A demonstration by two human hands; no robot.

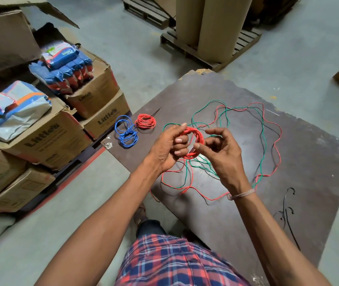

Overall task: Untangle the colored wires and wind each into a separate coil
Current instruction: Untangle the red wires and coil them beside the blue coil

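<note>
Left of bench (288, 213): stacked cartons (46, 139) marked "Little's", lids shut, contents unseen. Blue-and-red packs (67, 69) piled on top carton at rear; grey-blue packs (9, 108) slumped over nearer cartons. Big carton (1, 38) at far left, flap raised, inside not visible. Cardboard rolls (209, 23) upright on pallet (205, 52) beyond bench.

On bench, far-left corner: blue coil (126, 133), loosely wound, loops spreading. Just beside it, red coil (145, 121), tight and tidy, apart from the tangle.

Mid-bench: green wire (262, 129) and loose red wire (276, 145) sprawled in long crossing loops, still intertwined, running out toward right side and back under the hands. Thin dark wire among them, hard to trace.

Left hand (170, 147): raised above bench, back of hand to camera, fingers curled through and round part-wound coil (194, 141) of red wire, gripping it firmly. Coil held upright between both hands, tail trailing down to loops on bench.

Right hand (220, 149): just beside coil, thumb and a bent finger pinching its near rim; index crooked above, remaining fingers loosely curled. Thread band (242, 194) on right wrist. Both forearms bare, reaching in from bottom of view over checked shirt (174, 263).

Black scribble marks (287, 211) on bench at near right.
</note>
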